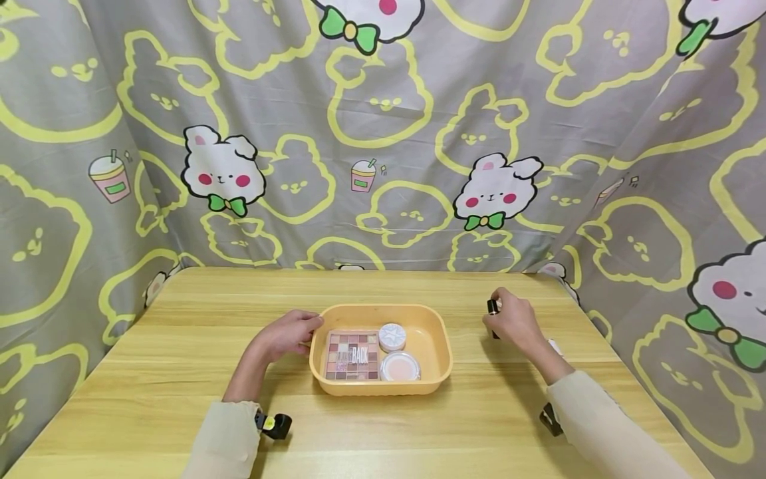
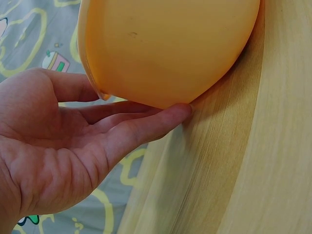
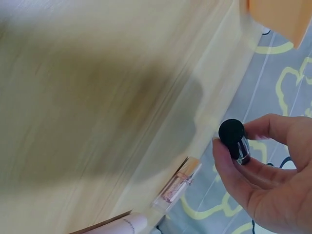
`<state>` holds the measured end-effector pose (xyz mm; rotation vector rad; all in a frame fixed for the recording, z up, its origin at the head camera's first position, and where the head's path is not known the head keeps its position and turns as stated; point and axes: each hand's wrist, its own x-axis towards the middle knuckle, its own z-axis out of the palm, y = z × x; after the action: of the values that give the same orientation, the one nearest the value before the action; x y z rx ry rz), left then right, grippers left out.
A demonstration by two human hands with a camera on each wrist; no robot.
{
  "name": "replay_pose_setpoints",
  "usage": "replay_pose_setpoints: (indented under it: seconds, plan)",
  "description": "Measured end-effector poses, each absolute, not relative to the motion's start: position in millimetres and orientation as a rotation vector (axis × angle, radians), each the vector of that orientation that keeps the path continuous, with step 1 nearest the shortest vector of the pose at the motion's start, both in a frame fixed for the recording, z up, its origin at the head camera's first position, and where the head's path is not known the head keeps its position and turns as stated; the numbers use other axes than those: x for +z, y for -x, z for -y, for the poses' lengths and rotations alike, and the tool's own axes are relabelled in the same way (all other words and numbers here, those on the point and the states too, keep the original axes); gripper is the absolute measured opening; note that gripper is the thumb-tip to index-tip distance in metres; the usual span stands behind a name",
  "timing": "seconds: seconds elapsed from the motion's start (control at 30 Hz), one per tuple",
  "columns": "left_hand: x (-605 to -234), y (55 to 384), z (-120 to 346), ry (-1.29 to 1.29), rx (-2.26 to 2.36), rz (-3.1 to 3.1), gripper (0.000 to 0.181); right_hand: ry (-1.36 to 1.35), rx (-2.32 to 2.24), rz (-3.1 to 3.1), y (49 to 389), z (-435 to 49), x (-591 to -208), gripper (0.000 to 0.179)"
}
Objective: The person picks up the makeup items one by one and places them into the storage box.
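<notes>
A yellow-orange plastic basket (image 1: 443,346) stands mid-table. Inside lie an eyeshadow palette (image 1: 352,356), a small round white case (image 1: 392,337) and a clear-lidded powder compact (image 1: 400,366). My left hand (image 1: 293,332) grips the basket's left end, thumb at the rim and fingers against the outer wall, as the left wrist view (image 2: 83,131) also has it. To the right of the basket, my right hand (image 1: 516,322) pinches a short black lipstick tube (image 3: 234,139) with a shiny band between thumb and fingers, held above the table.
Near my right hand, a small clear bottle with a peach cap (image 3: 178,185) and a pale pink tube (image 3: 117,225) lie on the wooden table (image 1: 383,439). A patterned grey curtain (image 1: 299,100) hangs round the table's back and sides.
</notes>
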<state>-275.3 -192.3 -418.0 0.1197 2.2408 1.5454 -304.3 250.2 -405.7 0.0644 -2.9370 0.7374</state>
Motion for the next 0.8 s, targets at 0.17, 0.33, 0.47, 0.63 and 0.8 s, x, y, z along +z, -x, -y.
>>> replay_pose_setpoints:
  seconds: [0.17, 0.33, 0.47, 0.63, 0.8]
  plan:
    - [-416, 274, 191, -0.147, 1.535, -2.240, 0.053, -0.085, 0.730, 2.924, 303, -242, -399, 0.046]
    - [-417, 274, 191, -0.139, 1.535, -2.241, 0.053, -0.120, 0.740, 2.914, 302, -233, -393, 0.043]
    - [-418, 274, 191, -0.141, 1.537, -2.239, 0.052, -0.131, 0.767, 2.916, 302, -225, -390, 0.042]
    - [-417, 274, 191, -0.140, 1.536, -2.240, 0.052, -0.143, 0.776, 2.917, 300, -218, -387, 0.039]
    - [-418, 274, 192, -0.145, 1.538, -2.237, 0.052, -0.181, 0.787, 2.903, 297, -209, -382, 0.036]
